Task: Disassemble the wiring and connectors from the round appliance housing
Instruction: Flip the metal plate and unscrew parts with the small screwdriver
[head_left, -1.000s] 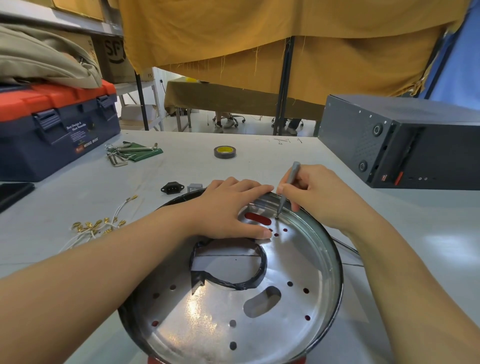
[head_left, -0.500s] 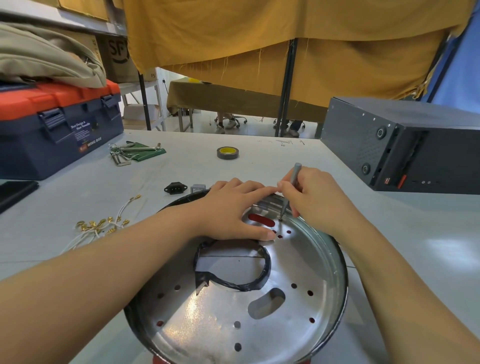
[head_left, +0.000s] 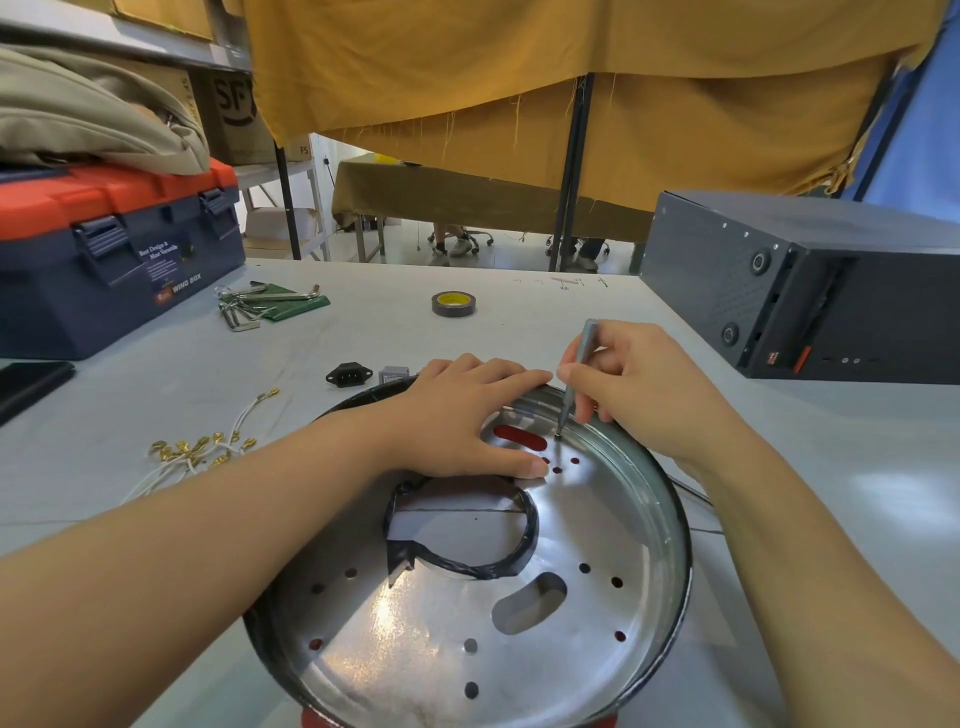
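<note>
The round metal housing (head_left: 613, 525) lies in front of me, a shiny perforated plate with a black-edged central cut-out. My left hand (head_left: 467, 415) rests flat on its far rim, fingers straight and pointing right. My right hand (head_left: 639, 384) pinches a thin grey screwdriver (head_left: 576, 379) held almost upright, its tip set on a screw near the far rim beside a red oblong slot. A bundle of white wires with gold terminals (head_left: 202, 449) lies on the table to the left. A black power socket (head_left: 349, 375) and a small grey part (head_left: 394, 374) sit just beyond the housing.
A blue and orange toolbox (head_left: 104, 249) stands at the far left with hex keys (head_left: 244, 306) beside it. A roll of tape (head_left: 453, 304) lies mid-table. A dark metal case (head_left: 810, 280) occupies the right. A black object (head_left: 26, 382) sits at the left edge.
Both hands stay in place on the housing's far rim. The screwdriver remains on the same spot; only my viewpoint has shifted slightly.
</note>
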